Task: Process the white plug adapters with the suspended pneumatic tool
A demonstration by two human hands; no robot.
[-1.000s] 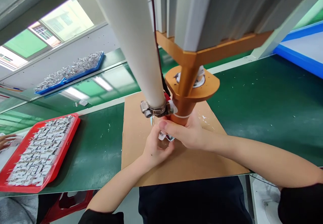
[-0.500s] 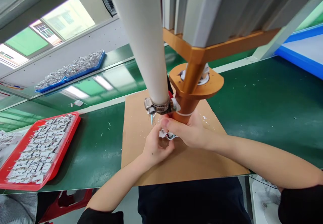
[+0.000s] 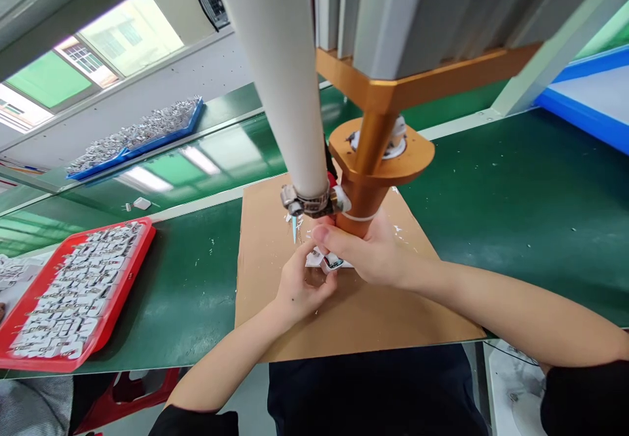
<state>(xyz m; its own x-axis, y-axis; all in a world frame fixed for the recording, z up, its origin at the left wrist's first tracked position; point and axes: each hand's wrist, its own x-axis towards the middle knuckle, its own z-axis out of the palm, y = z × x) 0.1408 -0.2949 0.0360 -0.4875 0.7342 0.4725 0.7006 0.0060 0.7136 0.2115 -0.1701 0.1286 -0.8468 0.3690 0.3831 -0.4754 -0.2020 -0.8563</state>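
Observation:
My left hand [image 3: 301, 285] is closed in a pinch, thumb and forefinger at a small white plastic housing [image 3: 332, 263] with a dark green, circuit-like inside. The housing sits low, just under the orange metal tool head [image 3: 363, 210] that comes down from above. Around the lower end of that tool head, my right hand [image 3: 376, 252] is wrapped, its fingers mostly behind it. My right thumb reaches across to the left fingertips. A thick white hose [image 3: 280, 82] with a metal clamp [image 3: 307, 201] hangs beside the tool head and covers part of the view.
A cardboard sheet [image 3: 373, 321] with white scraps lies on the green bench [image 3: 189, 292]. To the left is a red tray [image 3: 140, 252] of white parts. Blue trays [image 3: 184, 131] with metal parts stand at the back. A loose white piece [image 3: 142, 203] lies beyond the rail.
The white housing has tipped slightly, showing more of its inside. Both hands keep nearly the same place. The loose white piece beyond the rail has shifted a little left.

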